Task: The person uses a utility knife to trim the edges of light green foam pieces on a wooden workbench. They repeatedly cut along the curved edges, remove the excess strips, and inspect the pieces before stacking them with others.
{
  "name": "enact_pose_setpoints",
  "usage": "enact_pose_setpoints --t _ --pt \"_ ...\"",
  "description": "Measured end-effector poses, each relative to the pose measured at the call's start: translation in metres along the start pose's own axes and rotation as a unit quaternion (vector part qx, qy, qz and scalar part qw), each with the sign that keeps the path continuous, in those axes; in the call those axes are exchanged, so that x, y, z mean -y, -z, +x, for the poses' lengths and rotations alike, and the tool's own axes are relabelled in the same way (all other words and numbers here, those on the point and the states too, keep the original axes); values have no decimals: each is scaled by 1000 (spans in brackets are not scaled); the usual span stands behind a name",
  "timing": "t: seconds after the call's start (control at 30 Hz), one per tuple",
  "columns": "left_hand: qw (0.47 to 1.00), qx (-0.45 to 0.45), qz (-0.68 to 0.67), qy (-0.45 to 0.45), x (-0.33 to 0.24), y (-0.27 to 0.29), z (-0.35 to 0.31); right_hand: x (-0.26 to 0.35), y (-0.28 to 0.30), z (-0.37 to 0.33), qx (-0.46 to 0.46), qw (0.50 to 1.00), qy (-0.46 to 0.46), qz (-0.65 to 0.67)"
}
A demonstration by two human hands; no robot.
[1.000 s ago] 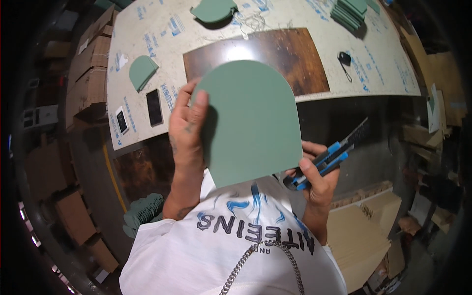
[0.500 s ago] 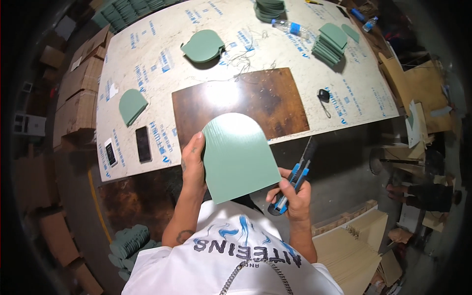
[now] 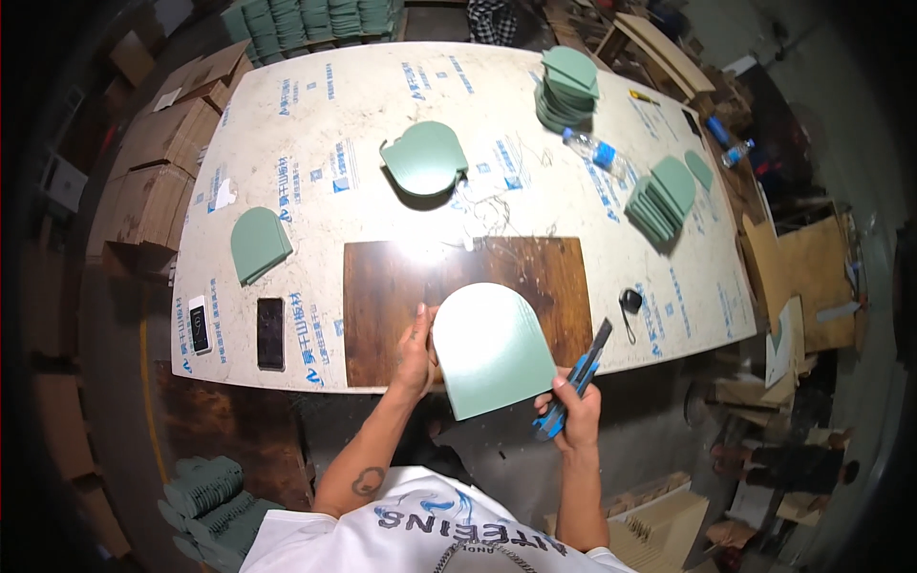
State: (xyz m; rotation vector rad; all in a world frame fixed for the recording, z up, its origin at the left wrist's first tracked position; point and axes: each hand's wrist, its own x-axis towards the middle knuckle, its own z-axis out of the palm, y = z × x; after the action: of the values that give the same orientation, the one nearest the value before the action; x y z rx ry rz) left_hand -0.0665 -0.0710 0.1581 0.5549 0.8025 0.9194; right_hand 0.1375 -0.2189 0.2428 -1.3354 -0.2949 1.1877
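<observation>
Table top (image 3: 516, 95), white: blue printing (image 3: 308, 329) was repeated across it in groups, at left, upper centre and right of the frame; each clearer group was made up of large Chinese characters turned sideways, lines of smaller characters and a logo mark. Shirt (image 3: 325, 544), white, bottom centre: dark capital letters were shown upside down, a large row above a smaller one. Device (image 3: 199, 325), white-edged, far left: pale figures were displayed, too small to be read surely. Bottle (image 3: 603, 154), clear, upper right: a blue label was carried, its wording unreadable.
</observation>
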Motion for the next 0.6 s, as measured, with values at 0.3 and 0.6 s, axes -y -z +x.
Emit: enact_pose_setpoints --t 0.3,0.6 --pt "654 -126 714 -215 80 98 74 89 -8 312 -19 992 128 11" --pt "625 -94 755 -171 73 100 70 197 -71 606 -47 959 234 151"
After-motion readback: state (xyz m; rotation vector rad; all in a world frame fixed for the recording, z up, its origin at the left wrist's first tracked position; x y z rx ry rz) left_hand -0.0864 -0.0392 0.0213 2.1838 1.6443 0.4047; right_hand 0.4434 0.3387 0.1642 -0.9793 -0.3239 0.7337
